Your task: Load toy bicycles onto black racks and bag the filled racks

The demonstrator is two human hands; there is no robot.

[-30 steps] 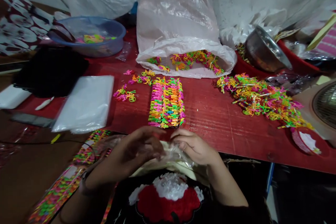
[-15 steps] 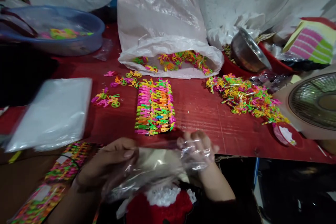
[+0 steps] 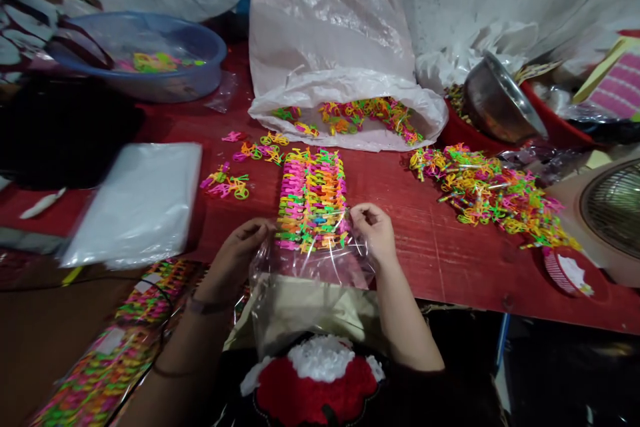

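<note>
A clear plastic bag [image 3: 310, 273] is stretched between my two hands at the table's front edge. My left hand [image 3: 250, 240] pinches one corner of its mouth, thumb against fingers. On the other side my right hand [image 3: 373, 230] grips the opposite corner with fingertips pressed together. Between them lies a neat block of small bright plastic bicycle-shaped toys [image 3: 313, 190], stacked in rows. The bag's mouth overlaps the near end of this block; how far underneath the film reaches, I cannot tell.
A stack of clear bags [image 3: 140, 200] lies left, above filled packs [image 3: 150, 293]. Loose toys [image 3: 227, 183] lie beside the block. A white sack [image 3: 330, 33] of toys stands behind, a blue basin [image 3: 150, 83] far left. Right are a toy heap [image 3: 490, 190] and a fan [image 3: 613, 220].
Both hands have moved forward to the block, carrying the bag. Its mouth is now spread wide over the block's near end; before, the bag hung bunched nearer my body.
</note>
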